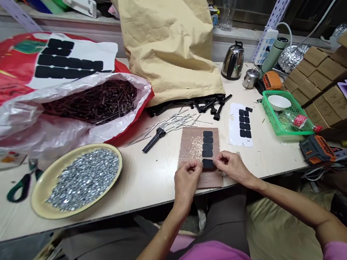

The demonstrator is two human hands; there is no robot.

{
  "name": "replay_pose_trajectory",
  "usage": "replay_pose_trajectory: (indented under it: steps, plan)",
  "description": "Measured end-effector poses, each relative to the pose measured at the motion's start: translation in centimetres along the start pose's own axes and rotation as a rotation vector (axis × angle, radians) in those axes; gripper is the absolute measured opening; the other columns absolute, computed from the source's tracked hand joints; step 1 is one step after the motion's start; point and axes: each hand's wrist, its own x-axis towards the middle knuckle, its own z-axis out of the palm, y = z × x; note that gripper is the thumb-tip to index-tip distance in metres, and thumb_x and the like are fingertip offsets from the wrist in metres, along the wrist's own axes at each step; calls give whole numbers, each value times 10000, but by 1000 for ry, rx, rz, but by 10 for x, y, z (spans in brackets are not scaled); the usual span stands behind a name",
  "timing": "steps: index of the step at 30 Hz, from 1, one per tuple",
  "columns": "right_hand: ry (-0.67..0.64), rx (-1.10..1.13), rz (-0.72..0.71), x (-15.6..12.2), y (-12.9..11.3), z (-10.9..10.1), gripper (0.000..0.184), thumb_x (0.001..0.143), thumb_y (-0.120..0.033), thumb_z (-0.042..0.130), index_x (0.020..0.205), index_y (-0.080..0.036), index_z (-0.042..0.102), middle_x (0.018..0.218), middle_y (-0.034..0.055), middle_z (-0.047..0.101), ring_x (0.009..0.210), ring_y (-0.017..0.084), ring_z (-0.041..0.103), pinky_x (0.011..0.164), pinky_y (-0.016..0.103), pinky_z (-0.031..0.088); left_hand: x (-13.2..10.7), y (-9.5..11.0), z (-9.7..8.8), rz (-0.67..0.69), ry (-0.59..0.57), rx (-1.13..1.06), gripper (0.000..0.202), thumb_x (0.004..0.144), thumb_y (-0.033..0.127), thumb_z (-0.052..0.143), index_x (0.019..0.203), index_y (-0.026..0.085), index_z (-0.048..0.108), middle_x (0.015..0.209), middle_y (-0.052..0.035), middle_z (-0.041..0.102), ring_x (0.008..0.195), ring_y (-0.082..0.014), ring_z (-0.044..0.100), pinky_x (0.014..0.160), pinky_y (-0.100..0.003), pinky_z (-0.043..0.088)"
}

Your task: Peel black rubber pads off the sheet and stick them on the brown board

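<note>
A brown board (192, 146) lies at the table's near edge with a column of black pads (208, 143) stuck on it. Both hands meet at the lowest black pad (208, 164). My left hand (187, 179) pinches its left end and my right hand (232, 165) pinches its right end, fingers closed. A white sheet with more black pads (240, 125) lies just right of the board. Thin metal pins (175, 123) and black plastic pieces (208, 103) are scattered behind the board.
A yellow dish of small silver parts (80, 179) sits at left, with green-handled scissors (22, 183) beside it. An open bag of dark rods (92, 102), a large paper sack (169, 36), a kettle (233, 62), a green basket (284, 116) and stacked cardboard boxes (324, 78) ring the work area.
</note>
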Motion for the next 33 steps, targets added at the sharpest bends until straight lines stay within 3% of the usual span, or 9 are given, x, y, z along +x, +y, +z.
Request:
replay_pose_trajectory:
  steps: [3,9,15,33]
  plan:
    - [30,-146,74,1,-2,2,153,700,-292,513,579,-199,515,580,-34,554,548,106,478,523,222,338,2,-3,3,141,30,318,122,710,220,604,598,185,637,686,3,600,619,-128,540,610,-254,395]
    - [61,-325,213,5,-8,9,104,662,-235,522,565,-201,507,585,-42,558,561,109,478,520,219,298,-2,-4,9,156,81,665,122,799,218,585,714,198,671,835,-20,639,707,-157,584,579,-265,352]
    - [49,-345,299,10,-16,11,90,672,-234,514,588,-201,511,599,-44,562,585,117,496,553,228,311,0,-2,11,125,98,726,126,813,223,586,736,206,685,847,-22,643,705,-166,587,574,-270,347]
    - [5,-322,330,18,-17,10,93,643,-249,500,567,-205,468,579,-53,531,577,112,469,545,229,308,1,-1,14,85,108,774,137,816,237,583,736,215,692,860,-28,648,685,-168,580,564,-275,323]
